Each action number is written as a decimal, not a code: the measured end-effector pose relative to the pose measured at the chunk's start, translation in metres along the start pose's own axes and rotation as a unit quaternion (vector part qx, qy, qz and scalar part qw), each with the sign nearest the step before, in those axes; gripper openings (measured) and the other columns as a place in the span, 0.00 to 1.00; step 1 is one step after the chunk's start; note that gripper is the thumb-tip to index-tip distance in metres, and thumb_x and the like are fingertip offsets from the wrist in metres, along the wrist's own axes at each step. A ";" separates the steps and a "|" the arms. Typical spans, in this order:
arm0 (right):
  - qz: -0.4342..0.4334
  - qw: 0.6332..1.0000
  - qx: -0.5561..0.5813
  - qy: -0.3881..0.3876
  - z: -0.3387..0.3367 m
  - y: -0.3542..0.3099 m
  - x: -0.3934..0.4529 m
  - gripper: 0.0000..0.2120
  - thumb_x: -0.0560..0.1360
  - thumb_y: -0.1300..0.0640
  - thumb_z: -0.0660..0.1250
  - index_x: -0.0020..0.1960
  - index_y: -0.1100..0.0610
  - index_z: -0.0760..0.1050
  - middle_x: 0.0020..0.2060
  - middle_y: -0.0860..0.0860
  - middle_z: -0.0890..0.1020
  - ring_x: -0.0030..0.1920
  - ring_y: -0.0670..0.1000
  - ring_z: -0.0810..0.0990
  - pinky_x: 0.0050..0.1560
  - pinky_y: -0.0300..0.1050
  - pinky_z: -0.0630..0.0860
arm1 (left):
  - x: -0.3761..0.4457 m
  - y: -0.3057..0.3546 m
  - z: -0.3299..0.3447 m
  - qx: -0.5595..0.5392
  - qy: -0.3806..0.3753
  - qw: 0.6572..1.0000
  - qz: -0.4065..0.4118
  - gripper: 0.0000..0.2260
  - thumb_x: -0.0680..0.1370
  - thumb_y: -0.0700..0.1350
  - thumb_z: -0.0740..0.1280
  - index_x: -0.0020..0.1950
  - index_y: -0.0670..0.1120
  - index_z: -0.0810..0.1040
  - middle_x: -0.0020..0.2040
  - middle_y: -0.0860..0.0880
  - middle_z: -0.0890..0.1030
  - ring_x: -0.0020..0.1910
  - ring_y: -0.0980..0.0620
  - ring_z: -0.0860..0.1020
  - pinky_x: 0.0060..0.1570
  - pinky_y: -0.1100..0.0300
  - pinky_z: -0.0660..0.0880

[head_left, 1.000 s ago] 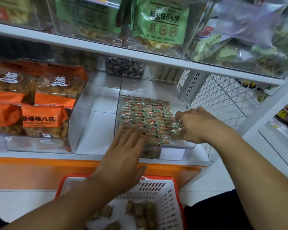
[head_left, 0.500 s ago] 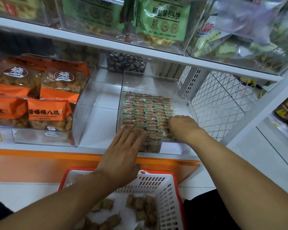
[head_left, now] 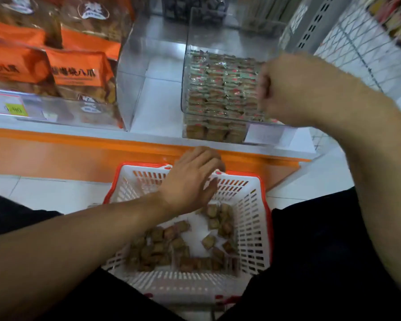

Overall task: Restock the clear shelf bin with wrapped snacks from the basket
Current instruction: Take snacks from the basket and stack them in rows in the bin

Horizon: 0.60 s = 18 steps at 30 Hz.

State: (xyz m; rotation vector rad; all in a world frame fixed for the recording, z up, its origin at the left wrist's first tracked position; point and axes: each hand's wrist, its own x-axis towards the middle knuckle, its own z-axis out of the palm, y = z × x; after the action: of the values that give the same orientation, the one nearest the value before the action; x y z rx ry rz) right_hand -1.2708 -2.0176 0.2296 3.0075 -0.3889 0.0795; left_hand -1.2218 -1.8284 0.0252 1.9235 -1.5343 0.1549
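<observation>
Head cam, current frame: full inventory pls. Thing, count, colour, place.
clear shelf bin: one, transparent, on the shelf, centre-right
wrapped snacks: many, green-and-red wrappers, packed in rows in the bin
basket: one, white with red rim, on the floor below the shelf
loose snacks: many, brownish, on the basket's bottom
orange bags: several, orange, in a clear bin at left
price tag: one, yellow, on that bin's front
left hand: over the basket, fingers loosely curled, apparently empty
right hand: over the bin's right edge, curled; contents unclear
</observation>
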 end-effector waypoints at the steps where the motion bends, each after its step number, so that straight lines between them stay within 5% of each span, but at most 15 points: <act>1: -0.061 0.994 0.048 -0.080 0.011 -0.011 -0.009 0.07 0.69 0.61 0.70 0.36 0.50 0.79 0.34 0.46 0.81 0.39 0.52 0.80 0.36 0.39 0.72 | -0.016 -0.007 0.012 0.004 -0.105 0.993 -0.062 0.13 0.76 0.48 0.68 0.60 0.49 0.78 0.60 0.47 0.80 0.61 0.44 0.77 0.62 0.52 0.72; 3: -0.130 0.949 0.105 -0.268 0.061 -0.037 -0.028 0.06 0.71 0.61 0.70 0.38 0.50 0.80 0.35 0.43 0.80 0.38 0.46 0.78 0.36 0.41 0.74 | -0.055 -0.024 0.036 -0.001 -0.373 0.904 -0.209 0.20 0.78 0.51 0.69 0.69 0.50 0.75 0.68 0.47 0.78 0.66 0.45 0.76 0.66 0.55 0.71; 5: -0.149 0.898 0.089 -0.405 0.143 -0.057 -0.048 0.06 0.74 0.62 0.67 0.48 0.54 0.80 0.41 0.49 0.81 0.40 0.51 0.78 0.38 0.44 0.76 | -0.099 -0.040 0.057 -0.014 -0.528 0.806 -0.267 0.22 0.80 0.52 0.67 0.74 0.49 0.72 0.72 0.45 0.75 0.68 0.45 0.74 0.66 0.59 0.68; 8: -0.043 0.866 0.097 -0.488 0.264 -0.060 -0.091 0.18 0.76 0.59 0.68 0.65 0.55 0.72 0.56 0.57 0.77 0.50 0.55 0.78 0.44 0.45 0.74 | -0.142 -0.049 0.084 -0.008 -0.544 0.779 -0.312 0.27 0.81 0.56 0.65 0.78 0.49 0.65 0.71 0.43 0.74 0.67 0.42 0.75 0.66 0.55 0.70; 11: 0.064 0.908 0.139 -0.389 0.338 -0.056 -0.126 0.24 0.78 0.56 0.64 0.73 0.56 0.68 0.71 0.59 0.68 0.71 0.63 0.67 0.68 0.57 0.67 | -0.153 -0.046 0.113 -0.022 -0.502 0.784 -0.365 0.27 0.82 0.57 0.63 0.78 0.46 0.65 0.68 0.41 0.75 0.65 0.42 0.76 0.66 0.51 0.71; 13: 0.097 0.922 0.116 -0.357 0.373 -0.056 -0.144 0.34 0.79 0.52 0.62 0.80 0.57 0.53 0.78 0.61 0.58 0.77 0.64 0.57 0.75 0.58 0.58 | -0.156 -0.045 0.129 0.001 -0.506 0.780 -0.368 0.23 0.83 0.54 0.62 0.74 0.43 0.67 0.68 0.41 0.74 0.64 0.40 0.76 0.66 0.47 0.72; 15: 0.085 0.919 0.098 -0.371 0.395 -0.056 -0.151 0.41 0.80 0.49 0.61 0.82 0.57 0.39 0.80 0.63 0.46 0.80 0.65 0.48 0.78 0.58 0.53 | -0.159 -0.049 0.138 0.024 -0.502 0.791 -0.349 0.21 0.83 0.50 0.61 0.74 0.43 0.68 0.68 0.40 0.72 0.65 0.39 0.75 0.65 0.45 0.73; 18: 0.113 0.896 0.164 -0.396 0.410 -0.050 -0.147 0.39 0.82 0.55 0.61 0.82 0.54 0.39 0.81 0.61 0.41 0.80 0.64 0.45 0.78 0.59 0.56 | -0.160 -0.058 0.144 0.028 -0.498 0.796 -0.343 0.25 0.82 0.46 0.63 0.78 0.44 0.63 0.77 0.40 0.63 0.73 0.39 0.68 0.67 0.44 0.71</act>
State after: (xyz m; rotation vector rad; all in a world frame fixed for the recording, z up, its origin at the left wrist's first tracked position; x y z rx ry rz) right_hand -1.3848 -1.9791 -0.1919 3.1475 -0.8589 -1.2049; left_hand -1.2617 -1.7714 -0.1866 2.6440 -1.2098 -1.3332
